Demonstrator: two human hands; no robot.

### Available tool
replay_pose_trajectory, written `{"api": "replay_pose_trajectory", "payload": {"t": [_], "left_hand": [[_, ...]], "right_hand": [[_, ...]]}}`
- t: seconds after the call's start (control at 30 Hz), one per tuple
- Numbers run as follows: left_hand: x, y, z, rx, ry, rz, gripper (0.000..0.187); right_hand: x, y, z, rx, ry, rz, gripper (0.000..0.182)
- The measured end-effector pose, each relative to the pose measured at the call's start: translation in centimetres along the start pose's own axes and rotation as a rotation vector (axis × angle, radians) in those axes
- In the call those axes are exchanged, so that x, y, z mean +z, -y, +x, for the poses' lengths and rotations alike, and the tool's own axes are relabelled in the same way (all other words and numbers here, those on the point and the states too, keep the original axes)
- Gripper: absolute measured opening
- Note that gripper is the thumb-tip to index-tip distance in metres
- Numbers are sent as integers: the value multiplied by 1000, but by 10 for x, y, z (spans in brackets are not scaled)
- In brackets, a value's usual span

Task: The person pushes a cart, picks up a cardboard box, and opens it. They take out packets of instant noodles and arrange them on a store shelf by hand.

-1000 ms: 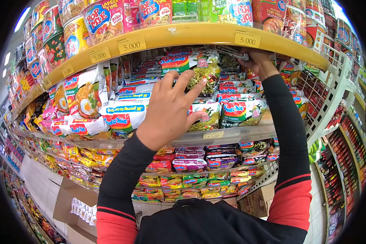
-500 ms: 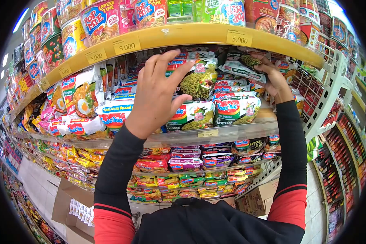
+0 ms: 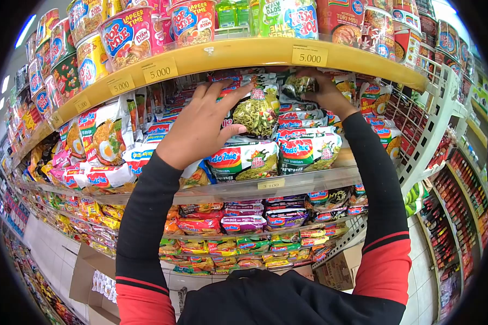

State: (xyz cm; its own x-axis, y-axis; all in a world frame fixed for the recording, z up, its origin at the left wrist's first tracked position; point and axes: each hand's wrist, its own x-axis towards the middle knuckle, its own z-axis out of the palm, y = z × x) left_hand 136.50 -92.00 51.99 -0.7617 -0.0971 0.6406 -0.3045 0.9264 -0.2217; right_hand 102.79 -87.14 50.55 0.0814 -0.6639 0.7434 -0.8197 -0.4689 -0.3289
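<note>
My left hand (image 3: 200, 122) has its fingers spread against the left side of an upright instant noodle packet (image 3: 256, 115) with green noodles on its front. Its thumb lies near that packet's lower left. Deeper on the shelf, under the yellow ledge, my right hand (image 3: 333, 97) grips another green noodle packet (image 3: 299, 85); its fingers are partly hidden behind the pack. In front lie two more packets of this kind, the left one (image 3: 244, 160) below my left thumb and the right one (image 3: 309, 149) below my right forearm.
Noodle cups (image 3: 126, 35) stand on the yellow-edged shelf (image 3: 228, 54) above, close over my hands. A white wire side panel (image 3: 417, 124) borders the right. Lower shelves hold more packets (image 3: 244, 223). An open cardboard box (image 3: 87, 276) sits on the floor at left.
My right hand has moved left and deeper into the shelf with its packet, now beside the upright one. My left hand stays against the upright packet. The view has shifted slightly.
</note>
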Motion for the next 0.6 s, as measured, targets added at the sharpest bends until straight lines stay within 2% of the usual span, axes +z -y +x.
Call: {"api": "replay_pose_trajectory", "payload": {"t": [0.03, 0.07, 0.1, 0.17, 0.2, 0.27, 0.3, 0.37, 0.4, 0.47, 0.6], "left_hand": [[2, 2, -2, 8, -30, -26, 70], [2, 3, -3, 17, -60, -52, 72], [2, 3, -4, 18, -61, -51, 72], [-1, 1, -7, -3, -82, -51, 75], [-2, 0, -8, -3, -82, -51, 75], [-7, -4, -9, 5, -93, -19, 77], [-9, -7, -8, 4, -92, -19, 77], [-12, -12, -7, 11, -86, 3, 79], [-14, -15, -7, 13, -83, 0, 79], [-17, -21, -6, 6, -81, 57, 78], [-18, -32, -7, 10, -89, 74, 76]], "right_hand": [[2, -1, 2, 1, 27, -116, 46], [5, -9, 3, -121, -22, -233, 49], [5, -2, 3, -122, -23, -233, 49], [5, 26, 0, 16, -15, -681, 48], [6, 39, 1, 16, -15, -681, 48], [8, 55, 5, 249, 36, -901, 46], [10, 46, 4, 249, 37, -900, 46], [16, 19, 3, -207, -7, -785, 38], [17, 16, 4, -203, -7, -785, 38], [21, 13, 8, -159, 15, -753, 52], [22, 5, 7, -129, 3, -674, 54]]}}
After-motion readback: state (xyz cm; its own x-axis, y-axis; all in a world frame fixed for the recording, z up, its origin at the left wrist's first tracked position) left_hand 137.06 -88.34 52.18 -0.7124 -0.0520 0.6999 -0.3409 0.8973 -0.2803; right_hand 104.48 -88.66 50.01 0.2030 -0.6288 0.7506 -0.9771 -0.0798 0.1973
